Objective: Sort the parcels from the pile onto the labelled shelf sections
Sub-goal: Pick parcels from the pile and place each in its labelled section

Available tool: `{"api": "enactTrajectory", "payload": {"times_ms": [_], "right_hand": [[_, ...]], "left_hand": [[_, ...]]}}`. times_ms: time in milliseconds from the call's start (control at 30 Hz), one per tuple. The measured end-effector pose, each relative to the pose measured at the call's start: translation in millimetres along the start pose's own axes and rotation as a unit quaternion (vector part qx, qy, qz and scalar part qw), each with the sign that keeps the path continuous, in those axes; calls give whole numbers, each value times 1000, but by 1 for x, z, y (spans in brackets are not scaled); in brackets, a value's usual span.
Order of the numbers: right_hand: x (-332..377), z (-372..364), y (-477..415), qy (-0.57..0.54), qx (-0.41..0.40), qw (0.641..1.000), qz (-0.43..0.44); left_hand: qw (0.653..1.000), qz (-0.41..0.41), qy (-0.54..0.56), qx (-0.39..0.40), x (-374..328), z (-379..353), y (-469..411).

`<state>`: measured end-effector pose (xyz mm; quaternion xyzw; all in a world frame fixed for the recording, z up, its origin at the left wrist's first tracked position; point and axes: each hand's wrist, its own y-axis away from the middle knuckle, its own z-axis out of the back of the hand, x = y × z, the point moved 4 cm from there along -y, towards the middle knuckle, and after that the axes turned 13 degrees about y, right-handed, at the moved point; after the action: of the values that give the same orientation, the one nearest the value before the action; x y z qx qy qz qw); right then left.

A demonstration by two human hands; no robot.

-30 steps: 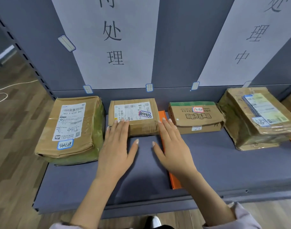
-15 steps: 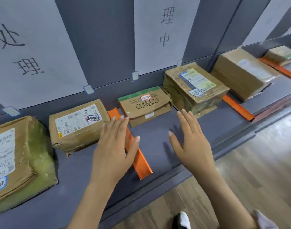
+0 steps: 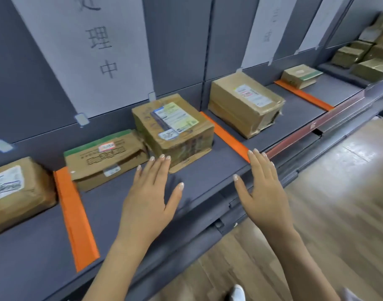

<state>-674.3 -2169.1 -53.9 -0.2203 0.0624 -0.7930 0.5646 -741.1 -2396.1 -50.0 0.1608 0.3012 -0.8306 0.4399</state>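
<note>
My left hand [image 3: 151, 194] hovers flat and empty over the grey shelf [image 3: 203, 172], fingertips near a taped parcel with a green-yellow label [image 3: 173, 129]. My right hand [image 3: 262, 185] is open over the shelf's front edge, its fingertips at the end of an orange divider [image 3: 225, 135]. A flat parcel with a green strip [image 3: 105, 157] lies left of the taped one. At the far left sits another labelled parcel [image 3: 14, 190]. A bigger box [image 3: 245, 103] lies in the section to the right. Far right stands a pile of parcels [image 3: 366, 55].
Orange dividers [image 3: 75, 218] split the shelf into sections, with white paper signs [image 3: 92, 51] on the back wall above them. A small parcel [image 3: 301, 74] lies beyond the third divider [image 3: 303, 95]. Wooden floor [image 3: 338, 192] runs along the shelf's front.
The view has swung to the right along the shelf. Both hands have left the parcel by the first divider and moved right, staying open and empty.
</note>
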Motion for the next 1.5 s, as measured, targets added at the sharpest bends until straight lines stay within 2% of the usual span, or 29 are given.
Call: {"api": "enactTrajectory", "payload": {"times_ms": [367,533,800,1067,1333,1500], "right_hand": [[-177,25,-65,12,8,1000,-25],[-229,32,-81,-8,-14,999,-48],[-296,36,-102,37,-58,994,-87],[-376,32,-185,63,-36,988,-140],[-438,26,-270,81,-46,979,-179],[-474,26,-305,107,-52,975,-189]], "left_hand": [[999,-21,41,12,-132,-140,-92],[998,-29,43,39,-167,-180,-122],[991,-97,64,61,-213,-237,-191],[980,-143,46,128,-257,-324,-304],[973,-80,141,164,-283,-386,-408],[966,-89,141,196,-299,-422,-448]]}}
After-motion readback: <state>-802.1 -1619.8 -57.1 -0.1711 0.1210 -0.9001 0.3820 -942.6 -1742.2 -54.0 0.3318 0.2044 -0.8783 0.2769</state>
